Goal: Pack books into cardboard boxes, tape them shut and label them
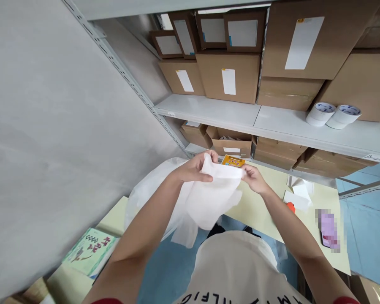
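Both hands hold a thin white bag (pixel 209 198) up in front of my chest, above a pale yellow table (pixel 266 207). My left hand (pixel 194 169) pinches its top left edge, fingers closed on the material. My right hand (pixel 253 177) grips the top right edge the same way. The bag hangs down limp between them. Just behind its top edge lies a small orange and yellow packet (pixel 233 161) on the table. A larger heap of white bags (pixel 145 190) sits to the left, under my left forearm.
Metal shelves (pixel 272 120) behind the table carry many brown cardboard boxes (pixel 229 76) and two rolls of white tape (pixel 332 115). White paper scraps (pixel 299 192), a small orange item (pixel 290 206) and a blurred pink object (pixel 328 230) lie at right. A green booklet (pixel 90 250) lies at lower left.
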`<action>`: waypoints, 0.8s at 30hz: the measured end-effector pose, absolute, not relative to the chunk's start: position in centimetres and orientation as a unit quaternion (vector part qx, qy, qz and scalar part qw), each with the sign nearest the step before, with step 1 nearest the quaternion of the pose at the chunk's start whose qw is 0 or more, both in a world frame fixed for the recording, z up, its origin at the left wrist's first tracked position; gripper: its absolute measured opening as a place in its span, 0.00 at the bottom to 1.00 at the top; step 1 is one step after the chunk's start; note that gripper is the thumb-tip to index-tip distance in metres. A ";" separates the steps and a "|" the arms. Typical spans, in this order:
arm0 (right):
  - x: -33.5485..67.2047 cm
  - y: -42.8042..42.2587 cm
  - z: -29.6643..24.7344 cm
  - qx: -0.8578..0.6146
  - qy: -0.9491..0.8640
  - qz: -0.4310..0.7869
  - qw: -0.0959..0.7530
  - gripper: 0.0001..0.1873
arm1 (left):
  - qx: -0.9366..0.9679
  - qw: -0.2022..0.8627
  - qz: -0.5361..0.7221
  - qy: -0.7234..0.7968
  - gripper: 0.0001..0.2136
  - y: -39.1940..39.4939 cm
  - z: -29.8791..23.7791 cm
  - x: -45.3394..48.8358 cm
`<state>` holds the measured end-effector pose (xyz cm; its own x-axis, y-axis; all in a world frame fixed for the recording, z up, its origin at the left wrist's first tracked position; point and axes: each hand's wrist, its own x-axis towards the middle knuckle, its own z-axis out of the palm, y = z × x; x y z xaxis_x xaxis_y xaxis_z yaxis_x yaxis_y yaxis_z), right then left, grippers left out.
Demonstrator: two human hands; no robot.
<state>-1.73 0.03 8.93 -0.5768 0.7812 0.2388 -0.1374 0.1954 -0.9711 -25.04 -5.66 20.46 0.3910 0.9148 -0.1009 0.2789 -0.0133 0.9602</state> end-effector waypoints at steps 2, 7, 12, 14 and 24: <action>-0.4 0.4 9.8 -0.301 -0.653 0.578 0.386 0.28 | 0.669 0.450 0.222 0.548 0.28 -5.6 20.9 -25.4; 2.7 1.0 10.7 -0.472 -0.620 0.523 0.345 0.29 | 0.695 0.262 -0.010 0.669 0.34 -4.6 19.2 -26.5; 5.0 0.9 9.3 -0.595 -0.611 0.452 0.262 0.26 | 0.738 0.158 -0.038 0.655 0.20 -2.2 14.1 -26.6; 6.0 0.6 8.7 -0.635 -0.595 0.441 0.219 0.23 | 0.757 0.173 0.008 0.630 0.18 -1.1 12.0 -27.1; 8.7 -1.8 9.3 -0.724 -0.534 0.378 0.218 0.19 | 0.690 0.381 0.132 0.602 0.12 2.7 6.4 -30.5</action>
<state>8.75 -1.80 9.29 0.1440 0.9385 -0.3139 0.6090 -0.3341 -0.7194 -30.50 2.66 6.36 0.2409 0.9305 -0.2760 0.7292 0.0141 0.6842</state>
